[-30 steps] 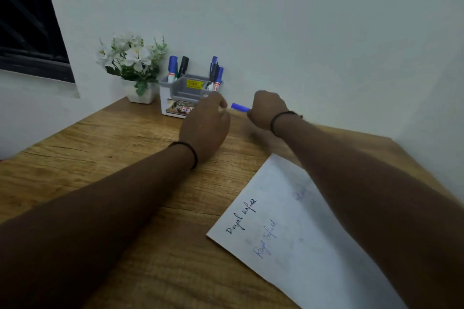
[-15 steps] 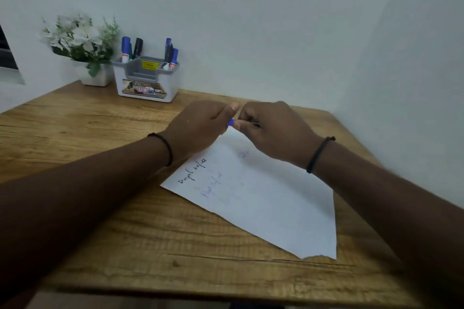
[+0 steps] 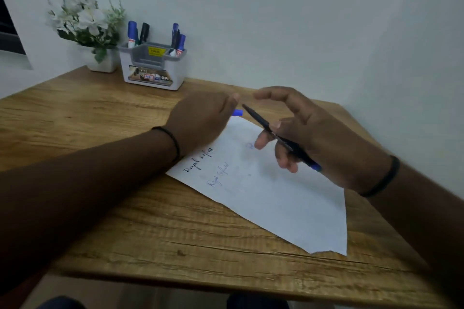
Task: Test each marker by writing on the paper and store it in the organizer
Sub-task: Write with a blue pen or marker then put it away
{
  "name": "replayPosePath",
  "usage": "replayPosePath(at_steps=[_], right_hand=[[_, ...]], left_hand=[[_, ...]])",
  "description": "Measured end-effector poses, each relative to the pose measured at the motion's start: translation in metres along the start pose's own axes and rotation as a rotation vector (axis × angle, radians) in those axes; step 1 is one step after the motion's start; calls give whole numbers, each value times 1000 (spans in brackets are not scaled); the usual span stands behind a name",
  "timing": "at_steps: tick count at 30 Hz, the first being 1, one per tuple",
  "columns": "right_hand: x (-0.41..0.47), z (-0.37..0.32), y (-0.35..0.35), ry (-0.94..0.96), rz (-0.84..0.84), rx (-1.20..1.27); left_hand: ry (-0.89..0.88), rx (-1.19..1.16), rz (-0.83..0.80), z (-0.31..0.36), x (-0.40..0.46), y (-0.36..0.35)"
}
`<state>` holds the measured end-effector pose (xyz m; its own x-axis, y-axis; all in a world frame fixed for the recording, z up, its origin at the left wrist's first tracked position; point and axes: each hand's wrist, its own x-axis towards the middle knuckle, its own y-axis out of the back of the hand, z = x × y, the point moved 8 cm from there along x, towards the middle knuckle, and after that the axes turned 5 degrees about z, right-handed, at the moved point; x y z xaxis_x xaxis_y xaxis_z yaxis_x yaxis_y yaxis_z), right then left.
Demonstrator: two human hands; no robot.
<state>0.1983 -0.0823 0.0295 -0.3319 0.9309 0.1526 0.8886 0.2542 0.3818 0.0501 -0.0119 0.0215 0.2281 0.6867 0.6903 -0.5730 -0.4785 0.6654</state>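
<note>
A white sheet of paper lies on the wooden table, with two lines of handwriting near its left corner. My right hand hovers above the sheet and grips a thin dark pen with a blue end, tip pointing up and left, uncapped. My left hand rests at the paper's top corner, closed around the blue cap, whose end sticks out. A white and grey organizer stands by the wall with several blue and black markers upright in it.
A small white pot of white flowers sits left of the organizer against the wall. A dark window edge shows at the far left. The table's front edge runs close to my body, and walls close in behind and to the right.
My hands have pulled apart: the cap has come off in the left hand and the pen's bare tip now shows in the right. Earlier both hands drew back from the organizer to the paper.
</note>
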Motion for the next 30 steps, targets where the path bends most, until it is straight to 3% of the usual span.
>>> replayPosePath(at_steps=[3, 6, 8, 11, 14, 22, 30], right_hand=[[-8, 3, -9, -16, -84, 147], [-16, 10, -27, -185, -330, 477], [-19, 9, -33, -178, -417, 533], [-15, 17, -31, -81, -236, 307], [-18, 30, -40, -152, -136, 247], [-27, 33, -40, -203, -11, 53], [-26, 29, -45, -197, -18, -28]], left_hand=[[-3, 50, -104, 4, -6, -12], [-22, 137, -156, 4, -12, -19], [-38, 216, -183, 4, -14, -26], [-33, 261, -187, 2, -16, -32], [-16, 282, -190, -2, -15, -34], [-8, 282, -206, -2, -15, -34], [5, 296, -243, -3, -14, -35]])
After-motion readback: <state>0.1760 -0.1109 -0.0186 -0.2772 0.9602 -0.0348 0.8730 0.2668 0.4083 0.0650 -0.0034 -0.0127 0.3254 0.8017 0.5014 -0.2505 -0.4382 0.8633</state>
